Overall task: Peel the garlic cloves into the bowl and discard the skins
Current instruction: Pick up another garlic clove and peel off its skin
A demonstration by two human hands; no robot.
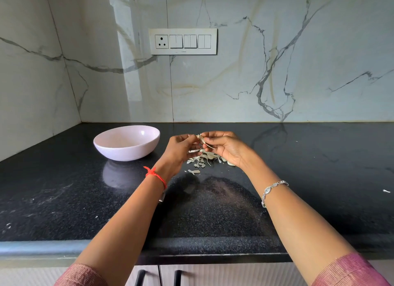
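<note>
Both hands meet above the black counter, a little right of the pale pink bowl. My left hand and my right hand pinch one garlic clove between their fingertips. A thin strip of skin hangs from the clove by my right thumb. Directly under the hands lies a pile of garlic skins with scraps scattered toward me. The inside of the bowl is mostly hidden by its near wall, so I cannot see what it holds.
The black granite counter runs into a corner at the left, with marble walls behind. A switch plate sits on the back wall. Small white flecks lie at the far right. Cabinet handles show below the front edge.
</note>
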